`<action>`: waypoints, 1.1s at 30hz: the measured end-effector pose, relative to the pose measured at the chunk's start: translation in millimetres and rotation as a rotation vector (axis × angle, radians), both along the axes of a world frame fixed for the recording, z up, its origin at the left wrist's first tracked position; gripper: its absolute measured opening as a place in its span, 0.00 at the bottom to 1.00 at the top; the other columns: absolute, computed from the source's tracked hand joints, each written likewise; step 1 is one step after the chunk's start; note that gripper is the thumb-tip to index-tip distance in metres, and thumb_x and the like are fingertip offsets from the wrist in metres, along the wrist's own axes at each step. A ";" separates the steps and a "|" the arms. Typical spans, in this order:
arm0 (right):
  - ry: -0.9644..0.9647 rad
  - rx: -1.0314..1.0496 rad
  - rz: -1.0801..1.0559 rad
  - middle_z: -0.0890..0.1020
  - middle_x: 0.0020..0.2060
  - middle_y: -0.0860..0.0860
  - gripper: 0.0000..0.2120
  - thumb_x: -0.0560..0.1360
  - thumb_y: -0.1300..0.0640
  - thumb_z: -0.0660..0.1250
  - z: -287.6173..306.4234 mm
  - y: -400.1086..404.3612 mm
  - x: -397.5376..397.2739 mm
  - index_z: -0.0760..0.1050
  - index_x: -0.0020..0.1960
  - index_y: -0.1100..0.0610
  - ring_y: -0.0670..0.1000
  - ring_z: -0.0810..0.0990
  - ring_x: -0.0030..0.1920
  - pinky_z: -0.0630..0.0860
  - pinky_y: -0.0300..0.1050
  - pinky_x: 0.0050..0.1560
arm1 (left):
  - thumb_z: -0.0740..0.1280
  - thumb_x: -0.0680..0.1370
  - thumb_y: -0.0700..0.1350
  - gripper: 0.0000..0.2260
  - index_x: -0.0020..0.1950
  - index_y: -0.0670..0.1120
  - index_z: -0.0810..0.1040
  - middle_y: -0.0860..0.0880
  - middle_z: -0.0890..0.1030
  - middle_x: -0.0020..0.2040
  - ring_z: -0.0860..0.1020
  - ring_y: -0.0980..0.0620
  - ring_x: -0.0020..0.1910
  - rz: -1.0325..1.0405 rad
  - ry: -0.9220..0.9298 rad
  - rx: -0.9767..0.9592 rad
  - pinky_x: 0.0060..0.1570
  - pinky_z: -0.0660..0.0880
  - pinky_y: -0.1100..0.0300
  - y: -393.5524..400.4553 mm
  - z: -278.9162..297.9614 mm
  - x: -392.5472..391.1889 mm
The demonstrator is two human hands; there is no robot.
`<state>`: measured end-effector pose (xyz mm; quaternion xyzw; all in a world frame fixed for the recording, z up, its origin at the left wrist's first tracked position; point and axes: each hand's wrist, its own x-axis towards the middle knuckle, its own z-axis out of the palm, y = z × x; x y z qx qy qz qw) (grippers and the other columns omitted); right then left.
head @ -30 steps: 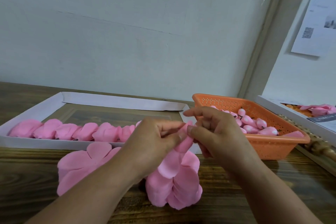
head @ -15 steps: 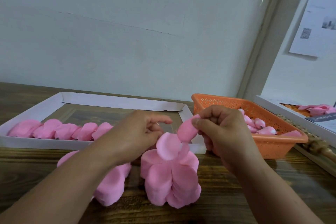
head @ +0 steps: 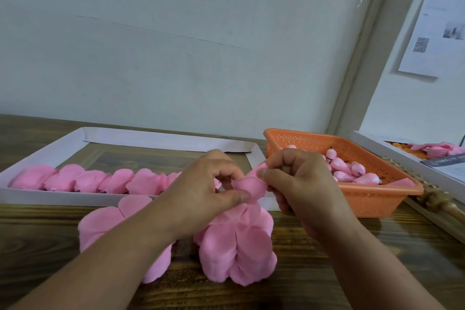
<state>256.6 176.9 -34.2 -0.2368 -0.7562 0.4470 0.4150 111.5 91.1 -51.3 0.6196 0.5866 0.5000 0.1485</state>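
Observation:
My left hand (head: 203,191) and my right hand (head: 299,184) meet above the wooden table and both pinch a pink fabric petal (head: 250,187) between thumb and fingers. Under them a stack of pink petal pieces (head: 236,251) lies on the table. A second pink petal stack (head: 105,224) lies to the left, partly hidden by my left forearm.
A shallow white cardboard tray (head: 50,199) behind the stacks holds a row of pink flowers (head: 95,180). An orange plastic basket (head: 372,199) of pink buds (head: 349,171) stands at the right. Further right is another white box (head: 402,158). A wall is close behind.
My left hand, apart from the petal half a second ago, has come back to it and pinches it together with my right hand. The petal now sits lower between both hands.

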 end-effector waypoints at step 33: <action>0.076 -0.122 -0.103 0.74 0.20 0.50 0.07 0.71 0.70 0.65 -8.3 -2.9 -7.9 0.75 0.35 0.64 0.47 0.67 0.20 0.65 0.38 0.21 | 0.70 0.74 0.43 0.17 0.63 0.52 0.78 0.58 0.83 0.54 0.80 0.64 0.51 0.166 -0.165 0.099 0.48 0.77 0.71 6.1 -18.0 24.9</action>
